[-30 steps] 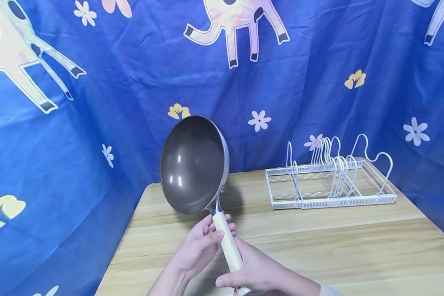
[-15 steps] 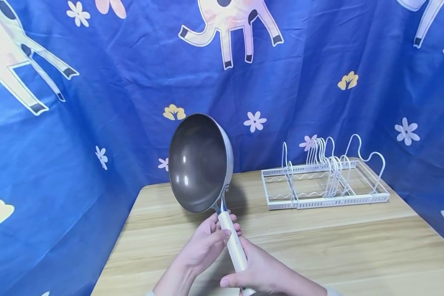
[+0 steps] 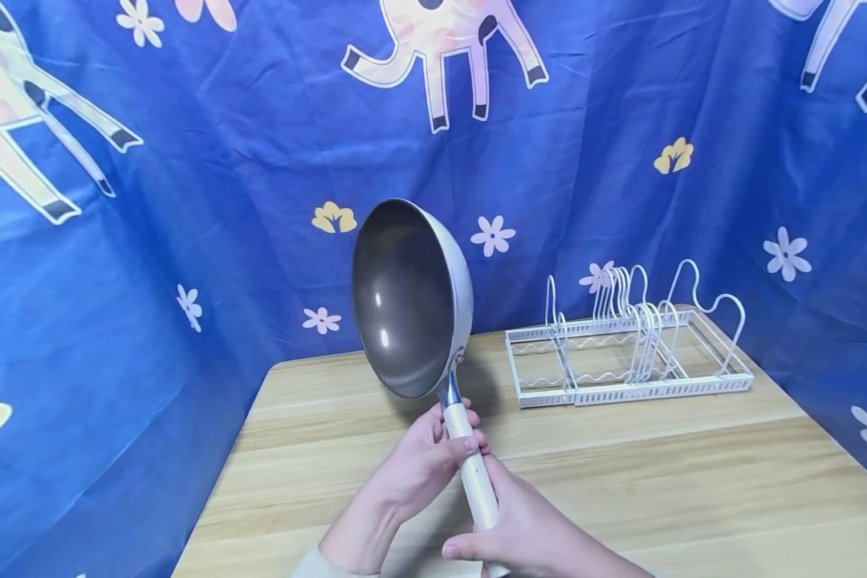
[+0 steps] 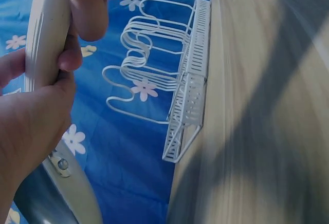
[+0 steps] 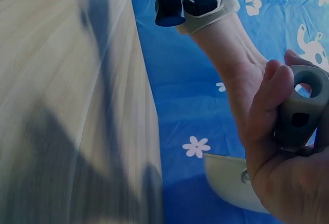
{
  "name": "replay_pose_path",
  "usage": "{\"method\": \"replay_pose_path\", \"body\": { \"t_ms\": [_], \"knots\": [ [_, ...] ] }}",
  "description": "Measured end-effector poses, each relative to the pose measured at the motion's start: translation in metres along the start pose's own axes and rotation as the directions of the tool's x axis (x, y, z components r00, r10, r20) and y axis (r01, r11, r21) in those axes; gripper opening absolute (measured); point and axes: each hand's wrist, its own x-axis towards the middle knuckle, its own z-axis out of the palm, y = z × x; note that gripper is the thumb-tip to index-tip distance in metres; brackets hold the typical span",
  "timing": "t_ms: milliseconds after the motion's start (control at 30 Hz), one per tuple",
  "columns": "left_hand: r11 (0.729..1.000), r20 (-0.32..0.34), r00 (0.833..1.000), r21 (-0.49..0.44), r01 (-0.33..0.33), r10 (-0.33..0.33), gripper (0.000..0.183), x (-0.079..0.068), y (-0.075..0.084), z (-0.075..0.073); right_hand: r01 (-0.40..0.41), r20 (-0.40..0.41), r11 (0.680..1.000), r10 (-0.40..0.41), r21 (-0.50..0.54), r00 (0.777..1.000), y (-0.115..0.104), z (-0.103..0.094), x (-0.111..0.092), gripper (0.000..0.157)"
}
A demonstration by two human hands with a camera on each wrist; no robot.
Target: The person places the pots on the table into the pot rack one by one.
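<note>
A wok [image 3: 405, 301] with a dark inside and a white outside is held up off the table, tilted, its bowl facing left. Close to the bowl, my left hand [image 3: 426, 461] grips the upper part of the pale handle [image 3: 479, 494], thumb across its front. My right hand [image 3: 523, 522] holds the same handle lower down, near its end. In the right wrist view the handle's end, with a hanging hole, shows between the right hand's fingers and palm. The left wrist view has the left fingers curled round the handle [image 4: 46, 34].
A white wire rack [image 3: 628, 393] with several upright curved dividers stands at the back right of the wooden table [image 3: 318, 449]. Blue patterned cloth [image 3: 274, 201] hangs behind and along both sides.
The wok has moved right and slightly up, closer to the rack. It has turned, so more of its white outer side shows. Both hands have kept their hold and moved with it.
</note>
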Motion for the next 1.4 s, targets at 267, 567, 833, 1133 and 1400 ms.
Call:
{"method": "replay_pose_path", "body": {
  "t_ms": [267, 567, 833, 1133, 1400],
  "knots": [
    [0.998, 0.097, 0.995, -0.068, -0.007, 0.014, 0.054, 0.015, 0.004, 0.007, 0.013, -0.004, 0.994, -0.012, 0.109, 1.000, 0.004, -0.011, -0.007, 0.107],
    [0.989, 0.213, 0.977, -0.146, 0.018, 0.014, 0.053, 0.025, 0.010, 0.015, 0.008, 0.088, 0.958, -0.035, 0.287, 0.995, 0.007, -0.023, -0.019, 0.084],
    [0.987, 0.339, 0.939, -0.162, 0.000, 0.056, 0.051, 0.035, 0.014, 0.023, 0.087, 0.079, 0.935, -0.121, 0.343, 0.989, 0.015, -0.029, -0.027, 0.104],
    [0.991, 0.406, 0.913, -0.137, 0.010, 0.047, 0.053, 0.047, 0.023, 0.040, 0.201, -0.011, 0.902, -0.214, 0.382, 0.977, 0.018, -0.031, -0.036, 0.111],
    [0.993, 0.463, 0.886, -0.109, 0.038, 0.017, 0.052, 0.065, 0.029, 0.062, 0.140, -0.105, 0.923, -0.109, 0.358, 0.988, 0.016, -0.038, -0.049, 0.116]
  ]
}}
